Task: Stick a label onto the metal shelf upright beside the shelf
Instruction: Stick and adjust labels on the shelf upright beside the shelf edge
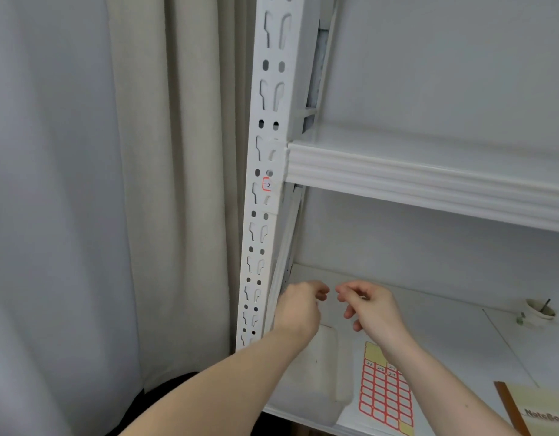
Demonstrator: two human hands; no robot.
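A white perforated metal upright [265, 152] runs up the middle-left, with a red-bordered label [266, 185] marked "2" stuck on it beside the upper shelf [429, 180]. My left hand [300, 306] and right hand [369, 306] hover close together over the lower shelf [445, 328], fingers pinched toward each other. Whether a small label sits between the fingertips is too blurred to tell. A sheet of red-bordered labels [385, 394] lies on the lower shelf under my right forearm.
Beige and grey curtains [146, 184] hang left of the upright. A notebook [536, 410] lies at the lower right of the shelf. A small white cup with a dark stick [539, 309] stands at the right.
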